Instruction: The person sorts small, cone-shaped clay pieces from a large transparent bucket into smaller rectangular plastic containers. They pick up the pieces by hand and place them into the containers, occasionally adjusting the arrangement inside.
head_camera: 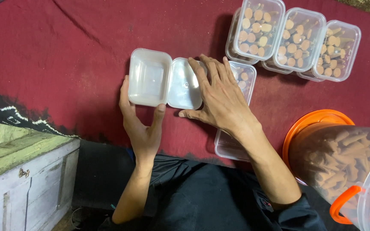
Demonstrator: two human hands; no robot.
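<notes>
Steadying a small clear plastic hinged box (149, 82) on a dark red cloth-covered desk (65, 55), the left hand (141, 124) brackets the empty tray from below, thumb and forefinger spread wide against its two lower corners rather than closed around it. The right hand (219, 96) lies flat and open, fingers (206, 70) splayed over the box's open lid (185, 85) and the edge of a partly filled clear box (243, 77) just beside it, gripping nothing. To do this well, the tray probably wants to stay pinned square to the cloth while the lid is pressed fully flat, so the hinge does not spring back. Three closed clear boxes of tan cone-shaped sticks (296, 40) sit stacked at the far right, well apart from the open one. A large clear tub with an orange lid and handle (343, 162), full of the same sticks, lies on its side near the right forearm; another clear lid (230, 147) rests beneath that wrist.
</notes>
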